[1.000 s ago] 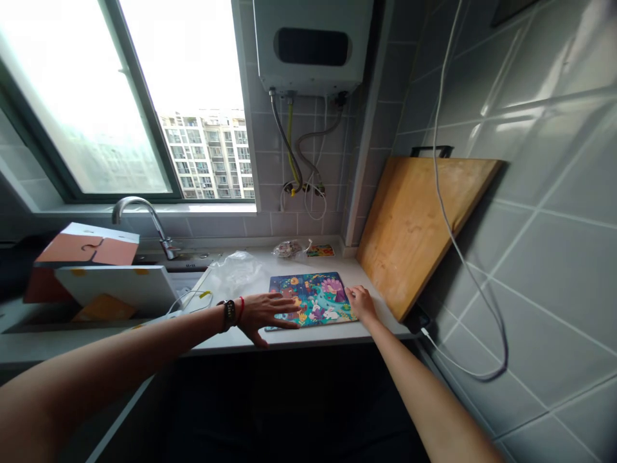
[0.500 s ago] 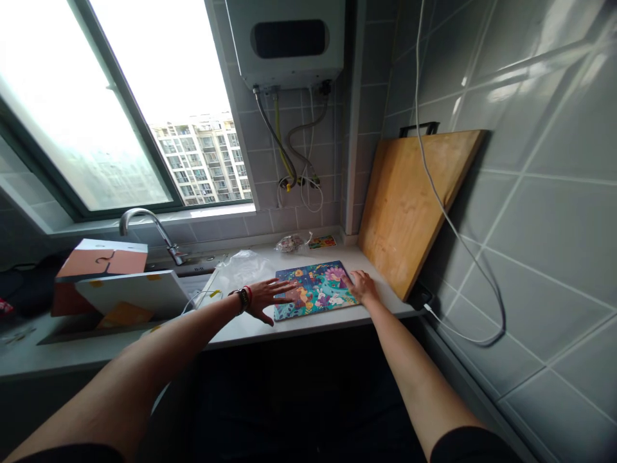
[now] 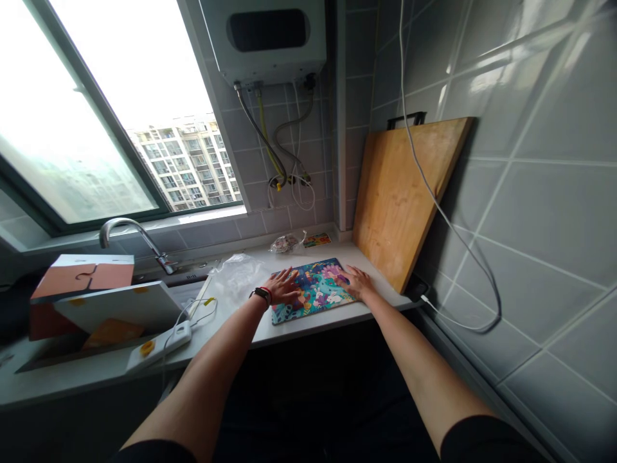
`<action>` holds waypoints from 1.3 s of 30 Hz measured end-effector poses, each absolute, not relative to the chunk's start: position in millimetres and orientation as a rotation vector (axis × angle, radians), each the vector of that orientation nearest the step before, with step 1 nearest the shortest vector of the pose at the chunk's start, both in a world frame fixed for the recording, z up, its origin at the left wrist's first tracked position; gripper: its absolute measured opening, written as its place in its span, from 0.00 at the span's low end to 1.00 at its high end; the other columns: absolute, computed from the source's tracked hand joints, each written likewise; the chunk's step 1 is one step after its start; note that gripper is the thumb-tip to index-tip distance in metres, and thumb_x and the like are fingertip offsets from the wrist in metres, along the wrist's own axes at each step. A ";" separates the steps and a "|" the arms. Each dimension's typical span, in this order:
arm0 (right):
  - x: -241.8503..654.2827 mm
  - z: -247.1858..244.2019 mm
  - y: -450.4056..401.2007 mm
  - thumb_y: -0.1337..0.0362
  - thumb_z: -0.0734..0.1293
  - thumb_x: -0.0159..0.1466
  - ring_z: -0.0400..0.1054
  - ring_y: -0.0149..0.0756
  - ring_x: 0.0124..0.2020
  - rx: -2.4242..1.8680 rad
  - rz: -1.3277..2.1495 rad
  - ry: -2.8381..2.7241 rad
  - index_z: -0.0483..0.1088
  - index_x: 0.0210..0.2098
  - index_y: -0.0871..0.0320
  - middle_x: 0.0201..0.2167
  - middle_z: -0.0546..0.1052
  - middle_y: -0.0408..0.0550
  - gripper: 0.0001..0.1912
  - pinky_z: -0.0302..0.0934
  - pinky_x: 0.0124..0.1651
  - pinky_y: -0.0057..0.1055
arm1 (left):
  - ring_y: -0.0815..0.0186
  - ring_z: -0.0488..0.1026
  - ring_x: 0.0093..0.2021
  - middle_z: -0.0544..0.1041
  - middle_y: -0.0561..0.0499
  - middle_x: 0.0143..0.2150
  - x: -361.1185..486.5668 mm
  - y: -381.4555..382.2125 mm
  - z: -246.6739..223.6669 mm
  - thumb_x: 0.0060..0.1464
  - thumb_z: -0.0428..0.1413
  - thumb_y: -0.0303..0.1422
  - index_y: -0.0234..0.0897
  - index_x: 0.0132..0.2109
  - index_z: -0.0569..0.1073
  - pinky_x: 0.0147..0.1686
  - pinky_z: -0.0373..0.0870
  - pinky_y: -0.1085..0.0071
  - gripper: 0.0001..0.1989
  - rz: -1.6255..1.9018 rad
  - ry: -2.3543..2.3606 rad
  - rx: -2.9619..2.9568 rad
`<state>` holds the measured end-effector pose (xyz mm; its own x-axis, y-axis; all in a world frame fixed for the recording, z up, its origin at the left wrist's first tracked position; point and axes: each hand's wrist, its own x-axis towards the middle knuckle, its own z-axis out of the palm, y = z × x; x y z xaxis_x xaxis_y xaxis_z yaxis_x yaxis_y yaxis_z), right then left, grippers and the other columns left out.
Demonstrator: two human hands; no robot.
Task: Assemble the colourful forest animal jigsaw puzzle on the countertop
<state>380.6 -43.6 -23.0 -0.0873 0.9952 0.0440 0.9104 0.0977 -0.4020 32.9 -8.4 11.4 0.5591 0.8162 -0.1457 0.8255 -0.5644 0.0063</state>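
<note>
A colourful jigsaw puzzle with rabbits and plants in its picture lies flat near the counter's front edge. On its left part rests my left hand, fingers spread, a dark watch and a red band at the wrist. My right hand lies over the puzzle's right edge with its fingers stretched out. Neither hand grips anything. Behind the puzzle are a small clear bag with something unclear inside and a small printed card. Crumpled clear plastic lies to the left.
A large wooden board leans on the tiled wall at right, with a white cable hanging before it. To the left are a power strip, an open box and a tap. A water heater hangs above.
My left hand has moved right, from the puzzle's left edge onto its surface. My right hand stays at the right edge. The view has shifted, bringing the power strip into sight.
</note>
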 end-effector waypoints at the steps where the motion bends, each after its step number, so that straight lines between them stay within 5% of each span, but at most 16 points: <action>1: 380.6 -22.9 -43.4 0.35 0.57 0.71 0.49 0.54 0.77 -1.889 0.393 -2.082 0.62 0.73 0.43 0.76 0.58 0.53 0.37 0.45 0.74 0.53 | 0.40 0.43 0.79 0.39 0.37 0.81 39.7 -8.6 5.7 0.67 0.41 0.62 0.40 0.80 0.45 0.72 0.48 0.43 0.45 -0.172 1.489 2.664; 13: 377.1 -16.7 -47.5 0.36 0.56 0.72 0.53 0.51 0.75 -1.929 0.348 -2.078 0.66 0.71 0.51 0.74 0.63 0.54 0.38 0.48 0.74 0.49 | 0.40 0.42 0.79 0.43 0.42 0.81 55.9 -26.7 -19.6 0.67 0.44 0.61 0.47 0.78 0.52 0.73 0.41 0.42 0.41 -0.003 1.661 2.521; 19: 384.1 -1.3 -21.8 0.49 0.59 0.74 0.69 0.52 0.63 -1.929 0.272 -2.161 0.79 0.58 0.53 0.63 0.76 0.57 0.25 0.62 0.64 0.45 | 0.40 0.43 0.79 0.47 0.42 0.81 56.1 -30.6 -18.0 0.68 0.45 0.59 0.46 0.77 0.55 0.73 0.41 0.41 0.39 0.086 1.644 2.518; 24: 368.8 16.1 45.6 0.62 0.68 0.68 0.70 0.53 0.61 -1.755 0.223 -2.296 0.83 0.47 0.59 0.54 0.80 0.62 0.14 0.63 0.63 0.41 | 0.41 0.43 0.79 0.48 0.42 0.80 53.9 -29.5 -21.3 0.69 0.45 0.57 0.47 0.76 0.58 0.73 0.41 0.39 0.36 0.180 1.610 2.501; 31: 288.3 -0.8 160.7 0.75 0.62 0.67 0.78 0.41 0.53 -1.505 0.272 -2.288 0.81 0.52 0.58 0.51 0.83 0.55 0.21 0.68 0.58 0.32 | 0.46 0.43 0.80 0.52 0.45 0.80 42.1 -26.2 -35.8 0.71 0.40 0.56 0.45 0.75 0.60 0.75 0.44 0.43 0.35 0.470 1.561 2.376; 35: 246.6 -16.0 213.0 0.70 0.64 0.66 0.81 0.43 0.41 -1.435 0.289 -2.261 0.80 0.54 0.60 0.38 0.86 0.55 0.20 0.74 0.48 0.35 | 0.49 0.69 0.67 0.76 0.40 0.63 32.7 -29.8 -40.8 0.71 0.36 0.57 0.39 0.58 0.77 0.68 0.63 0.50 0.35 1.196 1.350 1.746; 39: 219.2 -29.3 237.6 0.65 0.66 0.66 0.80 0.48 0.51 -1.281 0.283 -2.284 0.76 0.60 0.62 0.49 0.84 0.60 0.23 0.73 0.55 0.43 | 0.58 0.78 0.43 0.80 0.45 0.42 31.2 -9.0 -25.6 0.71 0.43 0.55 0.37 0.52 0.74 0.45 0.76 0.62 0.28 1.494 1.175 1.223</action>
<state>219.2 237.6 -29.3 -0.4307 0.8426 0.3233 0.7380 0.5351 -0.4112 31.2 -9.0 -25.6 -0.1564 0.9704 0.1842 -0.0498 -0.1940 0.9797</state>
